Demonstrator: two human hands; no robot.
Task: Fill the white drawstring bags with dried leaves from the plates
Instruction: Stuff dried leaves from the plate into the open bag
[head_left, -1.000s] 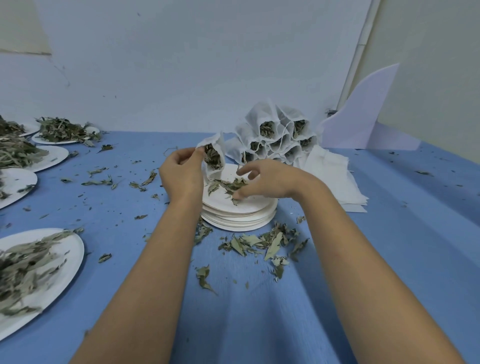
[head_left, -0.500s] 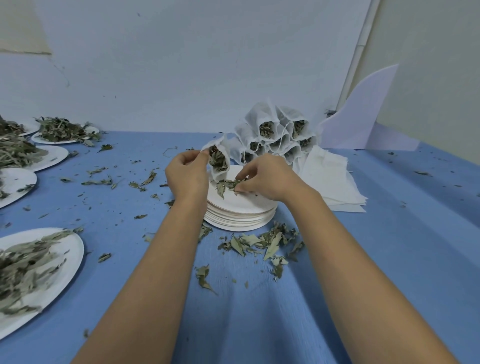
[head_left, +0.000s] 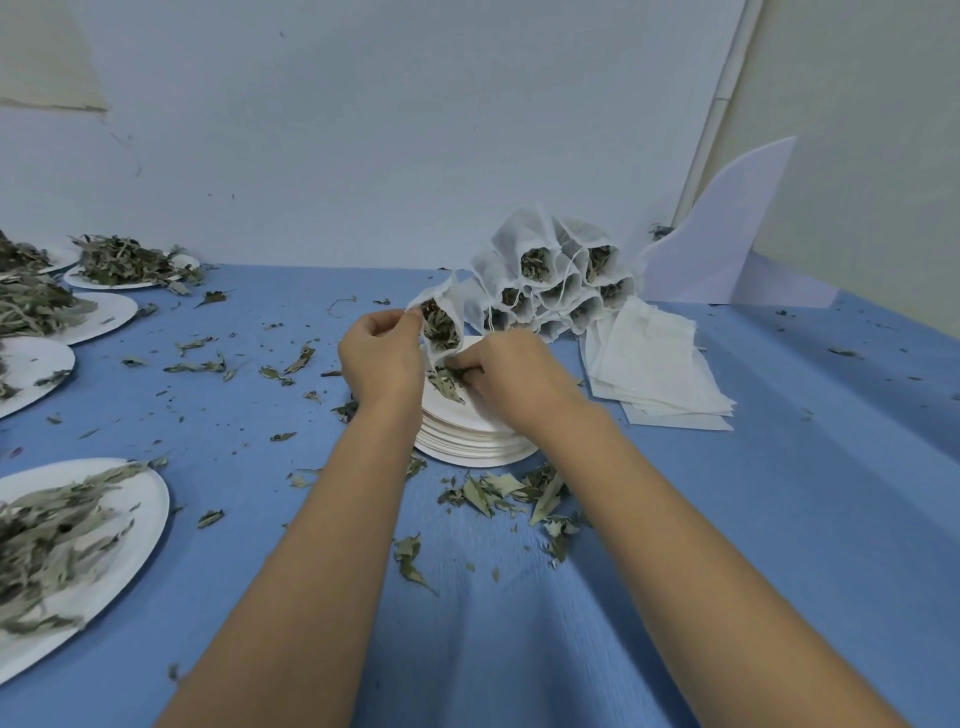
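Head-height view down two bare forearms onto a blue cloth-covered surface (head_left: 727, 519).

Left hand (head_left: 382, 358): fingers curled, pinching the rim of a small white fabric drawstring bag (head_left: 460, 304) and holding it up with its mouth open towards the camera. Bag already partly packed with grey-green leaf, raised just above the far edge of a stack of round white paper plates (head_left: 467, 447).

Right hand (head_left: 514, 376): knuckles up, fingers bent inward, fingertips nipping a small clump of grey-green dried leaves (head_left: 447, 383) on the top plate, just below the bag's mouth. Both hands close together, nearly touching.

Behind the stack, a heap of filled white drawstring bags (head_left: 550, 280), mouths facing forward and leaf showing inside. Just to the right of it, a flat pile of empty white bags (head_left: 660, 364).

Along the left edge, several round white plates heaped with dried leaves (head_left: 150, 499), the nearest one large and blurred. Loose leaf scraps (head_left: 498, 491) strewn across the cloth, thickest just in front of the plate stack.
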